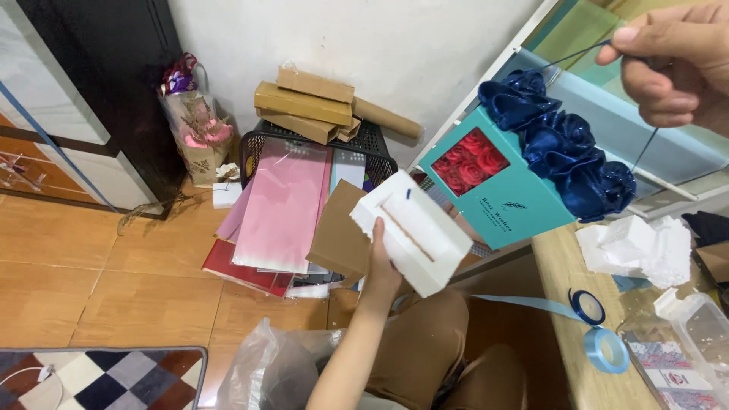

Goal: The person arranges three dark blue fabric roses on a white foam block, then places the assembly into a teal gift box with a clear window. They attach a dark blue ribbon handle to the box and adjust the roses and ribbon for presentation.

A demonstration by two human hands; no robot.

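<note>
Right grip (672, 64) is pinching a thin cord; the teal box (497, 186) is hanging below-left of it. Left grip (380, 258) is clasping the foam block (414, 231), lying left of the box, long axis slanting down-right.

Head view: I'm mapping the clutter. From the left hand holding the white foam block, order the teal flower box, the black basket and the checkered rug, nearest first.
From the left hand on the white foam block:
1. Teal flower box, just to its right.
2. Black basket, up and left by the wall.
3. Checkered rug, far left on the floor.
</note>
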